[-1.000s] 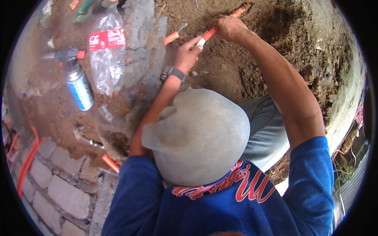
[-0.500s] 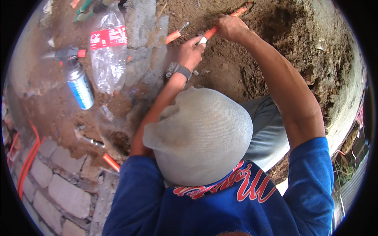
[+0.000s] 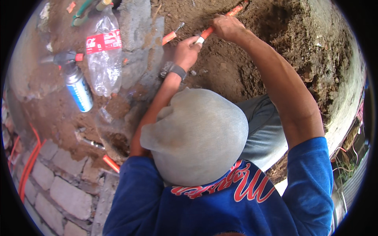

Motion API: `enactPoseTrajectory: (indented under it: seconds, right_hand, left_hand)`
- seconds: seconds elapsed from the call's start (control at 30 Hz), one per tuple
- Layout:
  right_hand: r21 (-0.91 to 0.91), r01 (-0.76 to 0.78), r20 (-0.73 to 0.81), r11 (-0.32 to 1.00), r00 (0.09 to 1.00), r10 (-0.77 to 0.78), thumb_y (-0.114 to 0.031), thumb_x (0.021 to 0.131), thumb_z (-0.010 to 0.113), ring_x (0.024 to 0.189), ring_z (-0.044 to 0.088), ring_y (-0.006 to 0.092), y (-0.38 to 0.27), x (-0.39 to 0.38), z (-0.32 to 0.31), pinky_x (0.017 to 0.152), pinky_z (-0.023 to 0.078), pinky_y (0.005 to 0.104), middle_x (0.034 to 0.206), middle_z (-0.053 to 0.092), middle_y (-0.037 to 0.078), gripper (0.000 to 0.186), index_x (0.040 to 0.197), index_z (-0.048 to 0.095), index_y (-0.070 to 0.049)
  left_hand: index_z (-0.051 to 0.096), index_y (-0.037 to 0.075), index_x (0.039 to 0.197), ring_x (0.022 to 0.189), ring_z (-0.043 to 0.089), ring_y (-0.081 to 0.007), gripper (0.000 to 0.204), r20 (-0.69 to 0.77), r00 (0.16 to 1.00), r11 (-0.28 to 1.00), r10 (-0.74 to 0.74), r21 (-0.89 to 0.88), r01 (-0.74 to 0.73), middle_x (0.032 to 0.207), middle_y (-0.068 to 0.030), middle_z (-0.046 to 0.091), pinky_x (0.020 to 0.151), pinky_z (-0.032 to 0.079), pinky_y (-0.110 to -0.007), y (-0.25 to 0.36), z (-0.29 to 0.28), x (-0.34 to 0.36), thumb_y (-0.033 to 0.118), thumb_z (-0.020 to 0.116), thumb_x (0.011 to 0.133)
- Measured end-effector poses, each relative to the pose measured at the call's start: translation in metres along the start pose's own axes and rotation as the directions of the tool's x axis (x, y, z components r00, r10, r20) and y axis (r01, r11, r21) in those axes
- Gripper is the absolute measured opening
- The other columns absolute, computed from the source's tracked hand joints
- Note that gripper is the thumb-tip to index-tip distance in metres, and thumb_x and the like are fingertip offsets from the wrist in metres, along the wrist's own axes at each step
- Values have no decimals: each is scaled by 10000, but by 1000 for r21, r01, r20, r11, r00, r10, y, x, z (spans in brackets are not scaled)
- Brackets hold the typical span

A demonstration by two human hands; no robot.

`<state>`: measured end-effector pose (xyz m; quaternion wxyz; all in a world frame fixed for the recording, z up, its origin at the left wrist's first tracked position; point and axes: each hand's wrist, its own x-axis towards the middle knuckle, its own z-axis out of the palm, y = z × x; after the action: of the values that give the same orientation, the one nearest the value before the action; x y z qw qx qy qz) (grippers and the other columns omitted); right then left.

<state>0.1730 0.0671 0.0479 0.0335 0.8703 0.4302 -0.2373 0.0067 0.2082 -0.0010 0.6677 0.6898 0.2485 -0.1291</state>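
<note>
An orange pipe (image 3: 207,33) with a white section (image 3: 200,40) slants out of brown soil ahead of me. The fingers of my left hand (image 3: 186,54) close on the pipe at its white end. Farther along, my right hand (image 3: 227,27) is wrapped around the orange part. Close to my left hand lies a short orange piece with a metal-tipped tool (image 3: 170,37) sticking out of it; its exact kind is unclear. A dark watch strap (image 3: 178,70) circles my left wrist.
To the left are a clear plastic bottle (image 3: 104,67) with a red label and a gas torch (image 3: 80,92). Green-handled tools (image 3: 81,16) lie beyond. Orange tubing (image 3: 25,173) crosses grey blocks (image 3: 71,196). A rounded grey cloth shape (image 3: 197,135) is before my chest; uneven soil rises right.
The whole view has shifted slightly. Both hands keep nearly the same hold on the pipe, with no clear movement along it.
</note>
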Motion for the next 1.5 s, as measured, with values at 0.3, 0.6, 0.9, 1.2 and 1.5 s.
enactPoseTrajectory:
  seconds: [0.3, 0.6, 0.9, 1.2, 1.5]
  right_hand:
    - [3, -30, 18, 1000, 999, 30, -174, 933, 628, 1155, 666, 312, 1, 2, 5, 990, 539, 452, 1188, 688, 124, 237, 1147, 708, -108]
    - [13, 7, 21, 1000, 1000, -7, -224, 937, 653, 1163, 657, 287, 2, -1, -2, 994, 542, 438, 1172, 701, 104, 268, 1190, 703, -150]
    - [7, 55, 24, 998, 998, -55, -235, 934, 642, 1130, 663, 292, 9, 2, 2, 972, 542, 448, 1110, 717, 102, 221, 1118, 718, -139]
    - [2, 40, 47, 999, 998, -40, -261, 926, 674, 1139, 657, 296, 10, -1, -2, 983, 536, 439, 1121, 715, 113, 260, 1157, 720, -150]
    - [-43, 93, 31, 995, 995, -92, -205, 912, 654, 1110, 677, 296, 13, -1, 2, 953, 549, 449, 1090, 727, 112, 226, 1117, 711, -129]
  left_hand:
    - [600, 67, 1392, 598, 523, -73, 416, 170, 951, 925, -260, -240, 295, 859, -4, 593, 451, 402, -241, 25, -14, -5, 259, 609, 1023]
    - [615, 72, 1392, 628, 560, -58, 444, 50, 996, 990, -74, -113, 79, 906, 3, 658, 475, 412, -213, -1, -6, 0, 158, 689, 963]
    - [593, 68, 1421, 652, 572, -55, 467, 76, 997, 995, -21, -92, 28, 951, -2, 689, 495, 425, -212, -4, -8, -1, 176, 675, 974]
    - [582, 68, 1425, 653, 551, -38, 453, 141, 990, 993, -28, -108, 44, 961, 1, 701, 519, 417, -210, 3, -7, -2, 223, 639, 1004]
    - [564, 75, 1441, 636, 516, -40, 443, 172, 985, 983, 2, -182, 30, 939, -5, 688, 534, 419, -211, -2, -4, -2, 204, 616, 1020]
